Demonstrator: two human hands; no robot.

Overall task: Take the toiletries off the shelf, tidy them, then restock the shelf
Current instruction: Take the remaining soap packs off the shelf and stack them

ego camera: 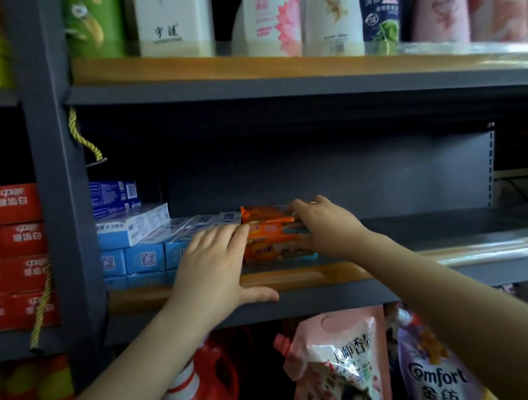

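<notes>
right hand (324,224) grips orange packs (270,232) | left hand (214,262) flat, fingers on blue boxes (144,256)

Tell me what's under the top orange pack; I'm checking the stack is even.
More orange packs lie stacked beneath the top orange pack. The right hand covers their right ends, so alignment there is hidden.

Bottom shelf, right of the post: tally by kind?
Pouches: 2, the pink pouch and the purple pouch
Jugs: 1, the red jug
Total: 3 in plain view; anything behind them is hidden.
</notes>
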